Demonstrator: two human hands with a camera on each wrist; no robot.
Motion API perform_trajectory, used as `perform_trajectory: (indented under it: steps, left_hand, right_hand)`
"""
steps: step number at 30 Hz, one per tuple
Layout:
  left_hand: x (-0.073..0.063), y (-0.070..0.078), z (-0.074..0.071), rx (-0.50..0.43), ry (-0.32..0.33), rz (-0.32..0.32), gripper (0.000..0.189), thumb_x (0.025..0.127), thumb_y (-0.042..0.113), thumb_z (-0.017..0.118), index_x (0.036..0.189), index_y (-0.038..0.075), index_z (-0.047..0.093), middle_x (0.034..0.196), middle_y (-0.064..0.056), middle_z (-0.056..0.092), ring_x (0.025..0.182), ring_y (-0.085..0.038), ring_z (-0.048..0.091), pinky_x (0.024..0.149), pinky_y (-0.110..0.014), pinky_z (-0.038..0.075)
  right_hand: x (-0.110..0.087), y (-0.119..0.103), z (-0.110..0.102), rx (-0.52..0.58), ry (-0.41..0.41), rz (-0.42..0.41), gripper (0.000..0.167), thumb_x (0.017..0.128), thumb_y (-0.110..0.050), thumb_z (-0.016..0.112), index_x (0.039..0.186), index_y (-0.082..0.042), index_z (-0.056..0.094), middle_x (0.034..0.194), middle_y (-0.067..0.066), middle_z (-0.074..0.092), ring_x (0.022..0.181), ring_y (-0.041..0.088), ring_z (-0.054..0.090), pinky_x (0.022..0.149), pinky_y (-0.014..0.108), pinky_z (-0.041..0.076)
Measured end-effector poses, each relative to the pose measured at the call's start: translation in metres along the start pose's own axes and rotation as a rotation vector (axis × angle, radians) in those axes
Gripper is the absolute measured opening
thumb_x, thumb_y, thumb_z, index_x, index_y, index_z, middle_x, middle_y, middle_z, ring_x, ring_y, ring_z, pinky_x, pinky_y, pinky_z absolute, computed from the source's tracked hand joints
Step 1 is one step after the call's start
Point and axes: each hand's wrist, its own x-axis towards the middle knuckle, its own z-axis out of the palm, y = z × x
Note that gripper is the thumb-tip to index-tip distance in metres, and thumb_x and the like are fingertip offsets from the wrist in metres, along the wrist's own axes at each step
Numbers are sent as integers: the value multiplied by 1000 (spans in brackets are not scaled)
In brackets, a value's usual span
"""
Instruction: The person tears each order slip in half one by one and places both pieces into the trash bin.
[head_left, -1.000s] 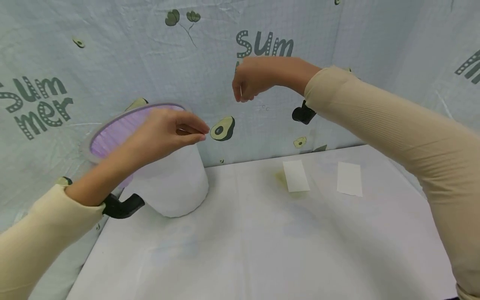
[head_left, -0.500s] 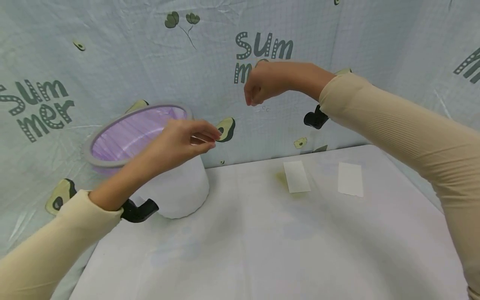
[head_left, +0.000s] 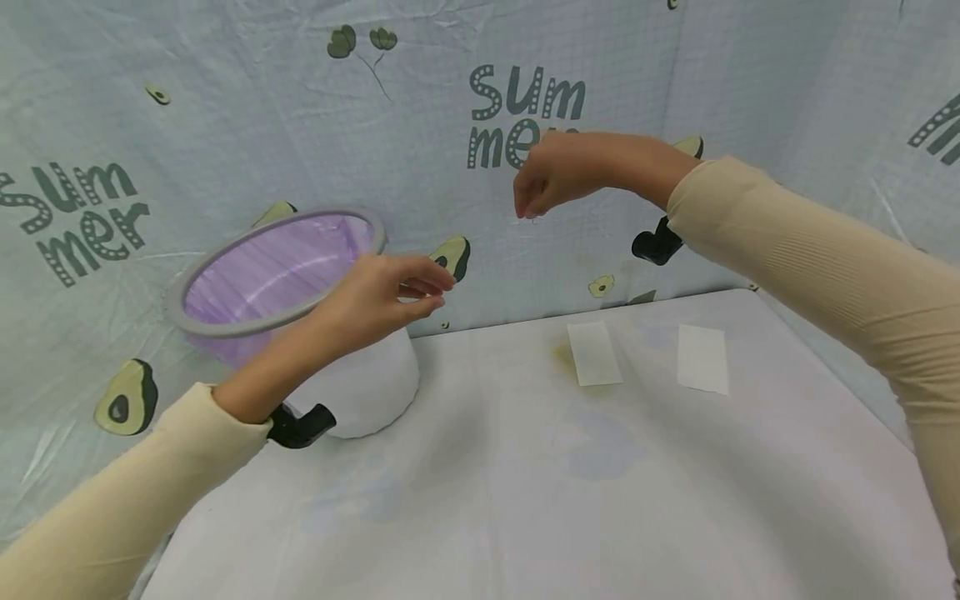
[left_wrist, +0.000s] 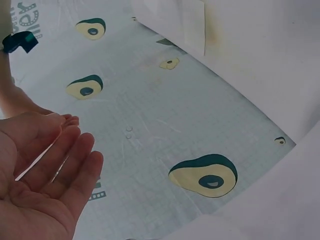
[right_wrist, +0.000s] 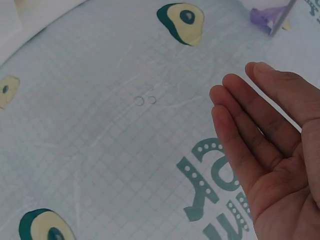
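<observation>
Nearest, I log the beige left sleeve and right sleeve, each with a black fitting at the cuff. The left hand is raised, fingers loosely bent, a gap between fingertips and thumb, holding nothing. On the head feed it overlaps the basket; whether they touch I cannot tell. The right hand hangs from a bent wrist, fingertips down; its fingers are relaxed, close together and grip nothing. I find the basket at the far left of the white table, mouth up; its axis slants from the base at lower right to the mouth at upper left, and the oval rim's long axis climbs from lower left to upper right. Condition: smooth white wall, creased purple lining with a sheen, thick grey rim. To its right, well apart, I note the left card and right card, white, lying flat; a yellowish stain borders the former. Farthest hangs a pale cloth printed with avocados and "SUMMER".
</observation>
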Motion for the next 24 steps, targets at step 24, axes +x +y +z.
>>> perform_trajectory:
  steps: [24]
  left_hand:
    - [0, -7, 18, -52, 38, 17, 20, 95, 4, 70, 115, 3, 73, 113, -8, 74, 102, -20, 72, 91, -33, 57]
  right_hand:
    - [-24, 39, 45, 70, -9, 20, 12, 97, -15, 71, 104, -8, 77, 92, 1, 76, 81, 15, 70, 76, 34, 59]
